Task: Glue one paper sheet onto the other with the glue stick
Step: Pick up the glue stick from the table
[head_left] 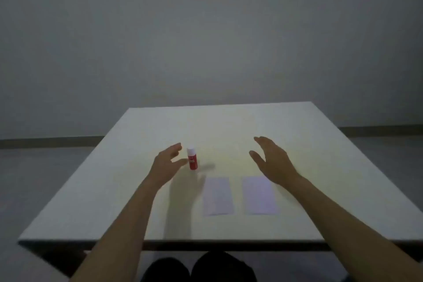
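White table [229, 126] fills the lower half of the view, w/ a plain wall behind and floor showing to either side. Its near edge runs just above the person's knees; the far half is bare.

Two pale paper sheets lie flat, side by side, near-centre and just apart: left sheet [218, 196], right sheet [261, 194]. Neither overlaps the other, no glue visible on them, so gluing hasn't begun.

Left hand [166, 165] is spread, fingers splayed, thumb and index bracketing the glue stick from its left side. Thumb tip looks right at the tube, but no closed grip; can't tell if it's actually touching. Right hand [271, 160] hangs spread above the table, far-right of the right sheet, holding nothing.

Glue stick [191, 158] stands upright, red body w/ white cap on, just far-left of the left sheet.

Step in hand, as I read it: pickup of the stick. Next move probably needs the left fingers to wrap the red body, then the right hand to pull the cap, a two-hand job. The stick is narrow & tall, so a sideways nudge could tip it.

Room: plenty on all sides; sheets sit well back from the near edge, stick well clear of every edge.
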Demonstrator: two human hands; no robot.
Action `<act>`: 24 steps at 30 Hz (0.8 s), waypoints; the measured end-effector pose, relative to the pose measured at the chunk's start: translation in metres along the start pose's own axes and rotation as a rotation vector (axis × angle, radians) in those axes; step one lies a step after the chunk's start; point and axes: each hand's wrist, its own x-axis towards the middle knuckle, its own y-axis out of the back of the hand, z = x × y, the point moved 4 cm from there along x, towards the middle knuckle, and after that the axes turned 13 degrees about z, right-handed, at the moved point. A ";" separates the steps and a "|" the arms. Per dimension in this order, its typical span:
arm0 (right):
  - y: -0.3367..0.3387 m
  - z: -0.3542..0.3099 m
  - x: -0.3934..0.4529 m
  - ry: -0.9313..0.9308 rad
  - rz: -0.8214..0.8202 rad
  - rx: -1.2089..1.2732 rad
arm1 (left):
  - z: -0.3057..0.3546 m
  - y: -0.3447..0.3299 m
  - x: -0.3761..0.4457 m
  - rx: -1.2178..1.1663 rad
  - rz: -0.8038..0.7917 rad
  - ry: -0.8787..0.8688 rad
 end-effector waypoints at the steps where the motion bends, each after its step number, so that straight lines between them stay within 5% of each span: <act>1: 0.002 -0.002 -0.004 0.006 0.048 0.049 | 0.000 -0.006 -0.001 -0.015 0.028 -0.002; 9: -0.007 -0.038 -0.004 0.014 0.061 0.285 | -0.009 -0.044 -0.025 0.027 0.207 0.021; 19: -0.019 -0.067 0.025 -0.314 -0.055 0.434 | 0.055 -0.037 -0.027 0.475 0.141 -0.656; 24: -0.016 -0.056 0.023 -0.315 -0.218 0.703 | 0.068 -0.040 -0.037 0.469 0.224 -0.742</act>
